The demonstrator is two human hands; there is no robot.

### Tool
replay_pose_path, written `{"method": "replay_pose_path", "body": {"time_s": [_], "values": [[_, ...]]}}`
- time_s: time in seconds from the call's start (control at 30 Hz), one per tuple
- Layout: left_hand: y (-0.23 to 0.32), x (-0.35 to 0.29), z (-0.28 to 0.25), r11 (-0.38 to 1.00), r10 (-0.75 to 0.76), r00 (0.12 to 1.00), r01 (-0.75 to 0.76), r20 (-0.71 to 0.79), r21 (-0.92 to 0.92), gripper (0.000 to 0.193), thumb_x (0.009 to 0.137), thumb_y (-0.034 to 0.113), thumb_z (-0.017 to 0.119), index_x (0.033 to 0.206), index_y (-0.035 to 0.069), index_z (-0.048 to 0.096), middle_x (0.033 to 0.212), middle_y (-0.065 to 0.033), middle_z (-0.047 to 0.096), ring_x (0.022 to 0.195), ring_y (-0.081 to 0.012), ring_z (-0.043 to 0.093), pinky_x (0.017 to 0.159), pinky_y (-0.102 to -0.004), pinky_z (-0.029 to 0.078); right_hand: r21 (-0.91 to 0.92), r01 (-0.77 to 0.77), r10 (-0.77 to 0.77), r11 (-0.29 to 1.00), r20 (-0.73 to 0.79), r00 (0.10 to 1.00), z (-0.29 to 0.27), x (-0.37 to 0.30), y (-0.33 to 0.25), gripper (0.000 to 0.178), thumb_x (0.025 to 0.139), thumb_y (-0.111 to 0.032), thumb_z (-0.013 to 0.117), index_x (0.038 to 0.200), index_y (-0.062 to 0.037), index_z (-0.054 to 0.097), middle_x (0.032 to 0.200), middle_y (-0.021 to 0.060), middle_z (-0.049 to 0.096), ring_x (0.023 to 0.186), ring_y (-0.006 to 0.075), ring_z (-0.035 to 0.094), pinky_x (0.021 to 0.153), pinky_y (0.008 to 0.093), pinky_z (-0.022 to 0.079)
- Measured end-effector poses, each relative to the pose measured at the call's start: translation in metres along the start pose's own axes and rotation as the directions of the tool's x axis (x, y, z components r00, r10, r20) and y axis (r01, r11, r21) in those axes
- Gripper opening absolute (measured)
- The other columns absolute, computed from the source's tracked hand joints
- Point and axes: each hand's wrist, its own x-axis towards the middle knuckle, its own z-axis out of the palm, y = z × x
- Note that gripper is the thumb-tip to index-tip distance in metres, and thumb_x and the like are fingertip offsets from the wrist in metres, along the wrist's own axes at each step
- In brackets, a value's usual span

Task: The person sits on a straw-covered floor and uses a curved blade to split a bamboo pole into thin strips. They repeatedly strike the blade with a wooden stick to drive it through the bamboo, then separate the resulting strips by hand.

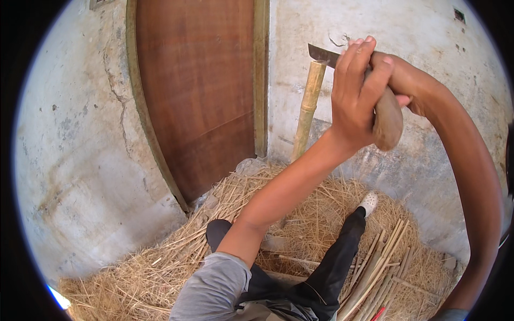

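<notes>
A dark, flat knife blade (324, 55) lies across the top end of an upright bamboo pole (307, 107). My left hand (356, 85) is raised beside it, fingers and thumb around a thick wooden piece (388, 125) with a rounded butt. Whether this wood joins the blade is hidden behind the fingers. From the right, my bent arm brings my right hand (399, 75) in behind the left one. It is closed at the covered end of the knife; most of its fingers are out of sight. The pole's lower part passes behind my left forearm.
Straw (123, 283) covers the ground around my legs. Split bamboo strips (375, 267) lie by my right leg, below a light clog (369, 203). A brown door (195, 96) stands ahead, left of a stained wall (455, 144); another cracked wall (80, 139) is at left.
</notes>
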Motion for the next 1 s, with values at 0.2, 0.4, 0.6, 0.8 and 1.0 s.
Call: {"method": "replay_pose_path", "body": {"time_s": [0.2,0.4,0.6,0.8,1.0], "values": [[-0.018,-0.007,-0.014,0.989,-0.042,0.999,0.041,-0.006,-0.139,0.027,0.086,-0.001,0.066,0.109,-0.001,0.052,0.108,-0.015,0.057,0.098,-0.0285,0.06,0.091,-0.0443,0.048,-0.16,-0.214,0.191,0.964,-0.145,0.971,-0.012,0.002,0.033,0.084,0.093,-0.071,0.031,0.11,0.0052,0.062,0.08,0.0158,0.061,0.075,0.0237,0.061,0.075,0.0371,0.049],[0.0,0.016,-0.047,0.962,-0.172,0.985,0.17,0.01,-0.215,0.013,0.093,0.006,0.058,0.101,-0.001,0.049,0.093,-0.0125,0.058,0.087,-0.0239,0.061,0.08,-0.0378,0.052,-0.364,-0.24,0.183,0.9,-0.184,0.966,0.012,-0.015,0.097,0.078,0.091,-0.059,0.055,0.128,0.0091,0.051,0.12,0.0284,0.058,0.11,0.034,0.061,0.092,0.0443,0.05],[0.003,0.044,-0.078,0.891,-0.278,0.959,0.238,-0.053,-0.386,0.024,0.1,0.023,0.046,0.105,0.002,0.036,0.091,-0.0135,0.057,0.082,-0.024,0.06,0.083,-0.0421,0.054,-0.074,0.127,-0.147,0.989,-0.472,0.869,0.121,0.057,0.169,0.071,0.079,-0.048,0.077,0.119,0.0047,0.052,0.108,0.0193,0.061,0.094,0.0274,0.064,0.082,0.0406,0.053],[0.018,0.052,-0.086,0.896,-0.31,0.951,0.299,0.02,-0.328,0.032,0.103,0.04,0.032,0.103,0.013,0.049,0.085,-0.011,0.057,0.079,-0.0298,0.06,0.082,-0.0571,0.052,0.436,0.385,-0.031,0.814,-0.628,0.777,0.189,0.106,0.141,0.041,0.08,-0.024,0.072,0.107,-0.0002,0.053,0.094,0.0206,0.069,0.084,0.0309,0.071,0.072,0.0406,0.054],[0.014,0.054,-0.104,0.888,-0.289,0.957,0.267,-0.003,-0.375,0.034,0.103,0.042,0.028,0.097,0.016,0.05,0.081,-0.0046,0.056,0.078,-0.0246,0.059,0.087,-0.0536,0.05,0.367,0.38,-0.008,0.849,-0.711,0.704,0.211,0.117,0.102,0.031,0.08,-0.019,0.067,0.102,-0.0027,0.052,0.081,0.0227,0.068,0.078,0.0404,0.069,0.071,0.0465,0.053]]}}
